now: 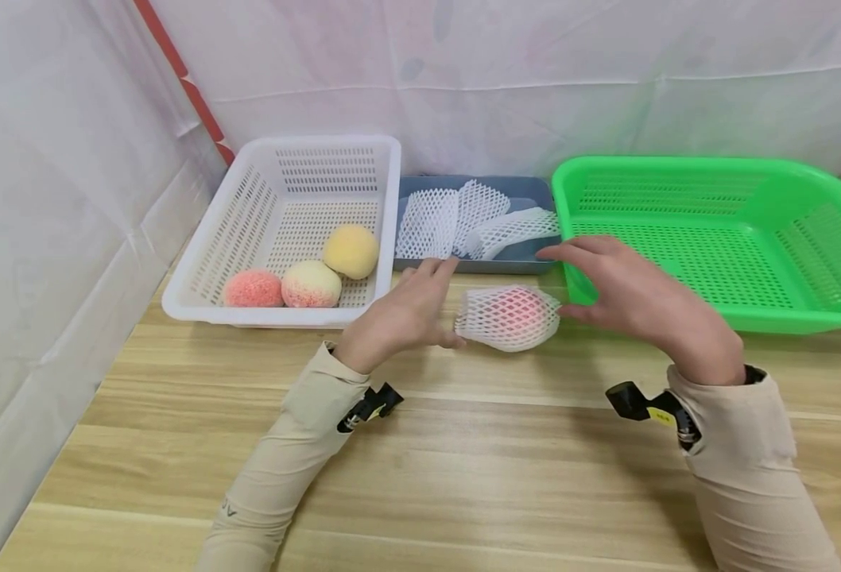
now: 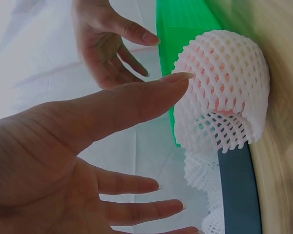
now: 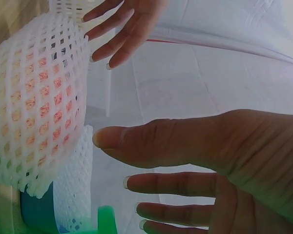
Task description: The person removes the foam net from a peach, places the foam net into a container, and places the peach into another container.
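Observation:
A pink-and-cream peach [image 1: 522, 314] lies on the table inside a white foam net sleeve [image 1: 476, 316], whose open end faces left. To its left, my left hand [image 1: 402, 314] hovers with fingers spread and holds nothing. On the other side my right hand [image 1: 624, 294] is likewise extended, its thumb close by the sleeve's right end. From the left wrist view, the thumb overlaps the netted peach [image 2: 219, 73], and contact there is unclear. A small gap separates the right thumb from the sleeve [image 3: 44, 97] in the right wrist view.
A white basket [image 1: 277, 318] at left holds a red peach [image 1: 252, 288], a cream-and-red one [image 1: 311, 284] and a yellow one [image 1: 351, 251]. Behind the netted peach, a grey-blue tray [image 1: 521, 266] contains several foam sleeves [image 1: 428, 222]. At right stands a green basket [image 1: 721, 318].

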